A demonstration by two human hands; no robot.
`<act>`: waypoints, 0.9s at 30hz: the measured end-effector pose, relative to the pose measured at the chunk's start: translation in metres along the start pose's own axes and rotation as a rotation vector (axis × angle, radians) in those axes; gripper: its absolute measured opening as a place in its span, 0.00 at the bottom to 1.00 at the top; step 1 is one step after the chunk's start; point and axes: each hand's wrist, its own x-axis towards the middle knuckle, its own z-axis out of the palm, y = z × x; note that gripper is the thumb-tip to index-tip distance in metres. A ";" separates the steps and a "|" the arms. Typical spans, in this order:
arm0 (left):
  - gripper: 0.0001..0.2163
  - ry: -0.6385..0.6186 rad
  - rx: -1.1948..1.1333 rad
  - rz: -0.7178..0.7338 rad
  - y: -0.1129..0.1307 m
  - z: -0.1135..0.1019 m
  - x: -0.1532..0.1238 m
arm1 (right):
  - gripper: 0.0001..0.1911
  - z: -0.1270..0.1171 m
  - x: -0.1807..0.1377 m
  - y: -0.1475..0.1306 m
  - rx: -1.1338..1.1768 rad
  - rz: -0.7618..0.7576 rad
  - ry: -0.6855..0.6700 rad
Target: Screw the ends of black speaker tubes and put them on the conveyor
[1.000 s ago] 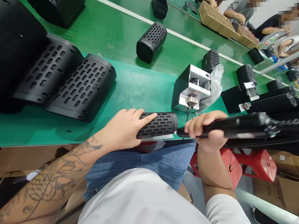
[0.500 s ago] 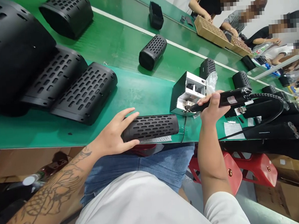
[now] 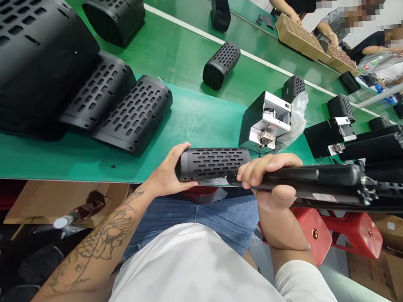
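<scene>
My left hand point(image 3: 167, 171) grips the left end of a black slotted housing point(image 3: 216, 162), thumb on the near side and fingers on the far side. The housing lies on its side at the table's front edge, over some bubble wrap. My right hand point(image 3: 271, 174) is wrapped round a black electric screwdriver point(image 3: 313, 185), its cable leading off to the right. The screwdriver's front end reaches the housing's lower right end; whether it touches cannot be made out. Just beyond stands a black and silver screw feeder point(image 3: 264, 122).
More slotted housings point(image 3: 138, 114) are grouped at the left, with a single one point(image 3: 221, 65) farther back on the green table point(image 3: 192, 119). A second feeder point(image 3: 330, 136) stands at the right. Red stools point(image 3: 357, 235) are below the edge. Several people work by cardboard trays point(image 3: 300, 38) at the far side.
My right hand has brought the screwdriver from the feeder's front down to the housing's right end. My left hand has closed from spread fingers onto the housing's left end. The view has shifted slightly.
</scene>
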 end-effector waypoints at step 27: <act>0.65 -0.013 0.044 -0.038 0.005 0.001 -0.001 | 0.20 -0.002 -0.005 0.027 0.028 0.149 -0.158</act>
